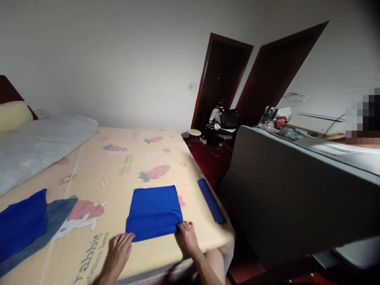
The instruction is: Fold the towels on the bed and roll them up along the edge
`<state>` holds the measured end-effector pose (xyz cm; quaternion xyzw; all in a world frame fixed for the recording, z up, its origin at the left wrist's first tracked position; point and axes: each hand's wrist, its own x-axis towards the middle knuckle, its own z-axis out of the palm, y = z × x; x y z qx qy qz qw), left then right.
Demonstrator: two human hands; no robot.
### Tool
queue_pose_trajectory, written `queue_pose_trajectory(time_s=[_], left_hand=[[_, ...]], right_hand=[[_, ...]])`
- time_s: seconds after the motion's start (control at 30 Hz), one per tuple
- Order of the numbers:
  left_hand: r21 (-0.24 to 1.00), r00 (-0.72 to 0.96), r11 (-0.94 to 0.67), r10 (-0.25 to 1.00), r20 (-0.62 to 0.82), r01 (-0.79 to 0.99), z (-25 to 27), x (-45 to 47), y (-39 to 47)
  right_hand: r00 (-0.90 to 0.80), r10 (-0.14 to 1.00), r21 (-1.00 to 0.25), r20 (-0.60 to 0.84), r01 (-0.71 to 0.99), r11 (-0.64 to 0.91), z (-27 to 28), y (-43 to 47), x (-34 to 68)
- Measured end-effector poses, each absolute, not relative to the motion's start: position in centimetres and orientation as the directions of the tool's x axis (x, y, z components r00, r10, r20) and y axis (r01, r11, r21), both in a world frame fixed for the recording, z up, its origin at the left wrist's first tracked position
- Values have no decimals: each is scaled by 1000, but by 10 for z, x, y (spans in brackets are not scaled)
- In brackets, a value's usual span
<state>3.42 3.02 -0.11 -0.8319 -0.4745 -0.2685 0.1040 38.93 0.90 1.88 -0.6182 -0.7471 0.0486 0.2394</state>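
A bright blue cloth [154, 209] lies spread as a rough square on the bed, with a shallow crease running across it. At its near left corner is my left hand [121, 249], fingers bent and closed on the edge. My right hand [187, 236] pinches the near right corner, its fingertips on the fabric. To the right, a darker blue cloth roll [211, 201] rests along the bed's edge. On the far left, another bright blue cloth [23, 225] lies loosely over a grey-blue cloth [61, 209].
The bed sheet [115, 194] is pale yellow with carrot and rabbit prints. A grey quilt [44, 142] lies at the back left. Right of the bed stands a dark panel [285, 190] backing a cluttered desk. Stools [194, 133] and a chair with a bag [228, 118] stand by the doorway.
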Motion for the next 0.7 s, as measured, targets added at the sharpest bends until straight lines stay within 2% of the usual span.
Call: queue_pose_trajectory(time_s=[0.13,0.27,0.37,0.53,0.7], left_hand=[[198,395,-512,812,429,836,13,40,29],[242,413,-506,842,347,828,7,41,12],[227,390,-484,848,358,845,-3,35,4],[152,370,-422,886,279,894,-9,48,-2],[74,502,-546,809,305,835,-19,112,-5]], right_hand=[[-156,944,-364,292,894,261,24,5,397],[-159,946,-390,284,882,265,15,-15,405],[-126,951,-405,281,883,236,13,-26,407],[-137,964,-357,226,910,213,29,-32,394],[-384,912,-431,142,806,407,28,-26,331]])
